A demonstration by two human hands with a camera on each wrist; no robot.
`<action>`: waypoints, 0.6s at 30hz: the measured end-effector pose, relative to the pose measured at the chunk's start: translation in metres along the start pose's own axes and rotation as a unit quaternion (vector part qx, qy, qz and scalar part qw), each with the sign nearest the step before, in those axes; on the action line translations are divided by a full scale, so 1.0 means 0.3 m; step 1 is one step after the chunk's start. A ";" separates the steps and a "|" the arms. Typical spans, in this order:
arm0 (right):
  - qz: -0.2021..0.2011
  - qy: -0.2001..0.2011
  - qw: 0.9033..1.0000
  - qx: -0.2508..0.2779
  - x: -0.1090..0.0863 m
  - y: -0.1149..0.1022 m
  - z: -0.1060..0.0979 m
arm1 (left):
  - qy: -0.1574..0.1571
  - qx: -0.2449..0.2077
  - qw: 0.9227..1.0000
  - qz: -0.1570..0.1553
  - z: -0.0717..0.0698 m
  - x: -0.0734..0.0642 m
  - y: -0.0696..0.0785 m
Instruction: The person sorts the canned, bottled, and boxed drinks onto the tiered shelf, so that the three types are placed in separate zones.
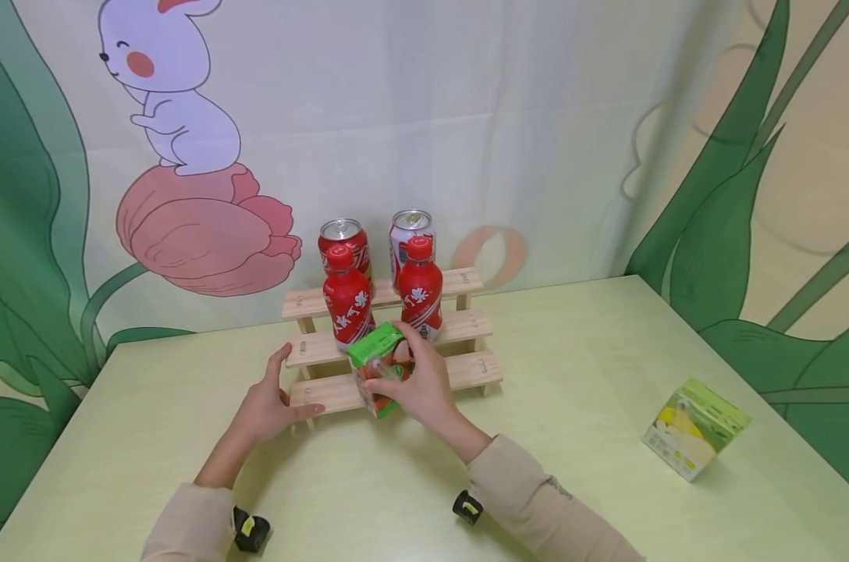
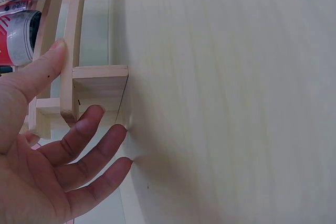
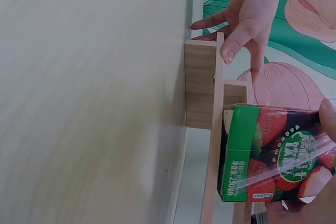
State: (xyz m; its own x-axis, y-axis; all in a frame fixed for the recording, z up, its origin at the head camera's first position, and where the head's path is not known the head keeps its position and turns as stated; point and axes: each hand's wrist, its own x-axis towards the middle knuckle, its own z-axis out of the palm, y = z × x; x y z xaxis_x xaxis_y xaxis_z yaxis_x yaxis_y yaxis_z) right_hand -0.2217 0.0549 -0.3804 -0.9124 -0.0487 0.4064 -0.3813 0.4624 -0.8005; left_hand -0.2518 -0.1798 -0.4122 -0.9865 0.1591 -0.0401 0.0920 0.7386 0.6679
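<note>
My right hand pinches a strawberry juice carton between thumb and fingers. The carton, green-ended with a clear straw on its side, is at the lowest step of a three-step wooden rack, leaning slightly. In the right wrist view its green end is right by the front plank. At the rack's left end is my left hand, its thumb touching the front plank and its other fingers spread loosely. Two red bottles stand on the middle step; behind them, two cans occupy the top step.
A green and yellow juice carton rests tilted on the pale table to the right. Behind the rack hangs a curtain printed with a rabbit and leaves. Black wrist-worn devices show below both sleeves.
</note>
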 end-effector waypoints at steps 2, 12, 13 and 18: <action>0.007 -0.004 1.000 0.001 0.000 0.001 0.002 | 0.000 0.000 1.000 0.001 0.000 0.000 0.001; 0.017 -0.014 1.000 0.012 0.012 0.019 0.016 | 0.002 0.000 1.000 0.021 -0.004 -0.008 0.003; 0.017 -0.014 1.000 0.012 0.014 0.021 0.017 | 0.002 -0.001 1.000 0.021 -0.004 -0.008 0.002; 0.026 -0.012 1.000 -0.002 0.023 0.029 0.028 | 0.002 -0.004 1.000 0.023 -0.005 -0.009 0.002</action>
State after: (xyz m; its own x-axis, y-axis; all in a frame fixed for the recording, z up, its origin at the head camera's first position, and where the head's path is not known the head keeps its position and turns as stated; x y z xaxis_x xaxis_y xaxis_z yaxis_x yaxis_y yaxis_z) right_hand -0.2326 0.0512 -0.3882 -0.9343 -0.0460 0.3536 -0.3328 0.4681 -0.8186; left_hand -0.2493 -0.1807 -0.4106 -0.9816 0.1909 -0.0063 0.1367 0.7246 0.6755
